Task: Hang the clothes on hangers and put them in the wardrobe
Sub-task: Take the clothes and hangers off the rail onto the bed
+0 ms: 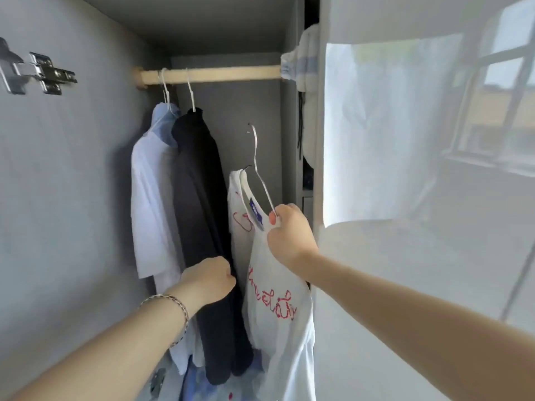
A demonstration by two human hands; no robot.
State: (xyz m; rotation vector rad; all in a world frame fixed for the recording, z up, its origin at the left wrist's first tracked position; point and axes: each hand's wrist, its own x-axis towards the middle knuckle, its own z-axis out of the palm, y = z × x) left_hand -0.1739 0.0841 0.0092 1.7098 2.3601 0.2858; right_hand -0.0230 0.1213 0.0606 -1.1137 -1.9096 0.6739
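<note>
Wardrobe [72, 198] open, dark garment [199, 212] hanging near the rail's [225, 74] left end, white printed tee [275, 299] below mid-rail, left hand [210, 280] curled against dark garment, grip unclear, right hand [289, 235] gripping tee's wire hanger [259, 175], hook off rail.

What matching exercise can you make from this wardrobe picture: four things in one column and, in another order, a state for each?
Things
1. pale shirt
2. dark garment
3. lettered T-shirt
4. wooden rail

States
A. bears two hung garments
B. on a hanger gripped by the right hand, hook not on the rail
C. hangs nearest the left wall
D. hangs on the rail, held by the left hand

Pairs: 1-C; 2-D; 3-B; 4-A
</note>
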